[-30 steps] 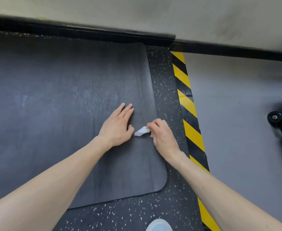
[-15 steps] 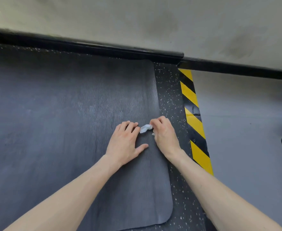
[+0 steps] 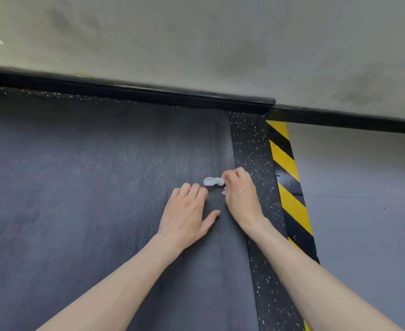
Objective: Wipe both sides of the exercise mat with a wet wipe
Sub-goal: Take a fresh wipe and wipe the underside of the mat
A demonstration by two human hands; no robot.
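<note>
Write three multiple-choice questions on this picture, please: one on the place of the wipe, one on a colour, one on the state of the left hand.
1. Where is the wipe?
A. in the right hand, over the mat
B. in a bucket
C. on a shelf

2. Which colours has the striped tape?
A. red and white
B. yellow and black
C. blue and white

3. What does the left hand do?
A. grips a bottle
B. points upward
C. rests on the mat, holding nothing

Answers:
1 A, the right hand pinches it above the mat.
2 B, yellow and black bars alternate.
3 C, its palm faces down on the mat with nothing in it.
</note>
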